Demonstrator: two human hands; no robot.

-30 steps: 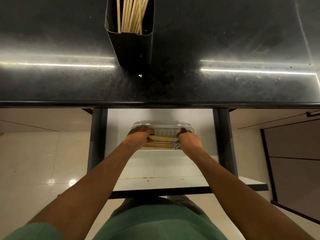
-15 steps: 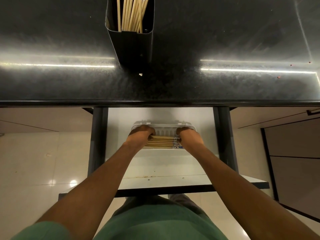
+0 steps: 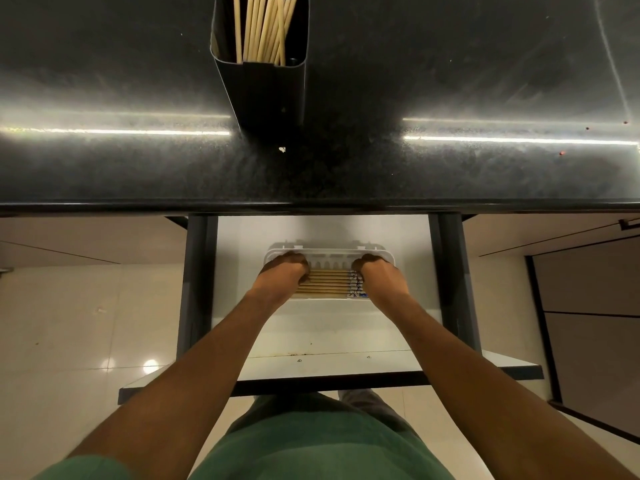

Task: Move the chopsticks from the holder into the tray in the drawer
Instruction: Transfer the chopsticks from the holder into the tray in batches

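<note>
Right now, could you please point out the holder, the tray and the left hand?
holder (image 3: 268, 95): head view, on its dark front wall.
tray (image 3: 329, 253): head view, on its white far rim.
left hand (image 3: 282, 277): head view, on the back of the hand.

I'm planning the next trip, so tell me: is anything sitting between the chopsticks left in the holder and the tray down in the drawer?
Nothing visible blocks it. The holder stands open-topped on the black counter, and the tray lies in the open drawer below, with only both hands on the chopsticks already laid there.
</note>
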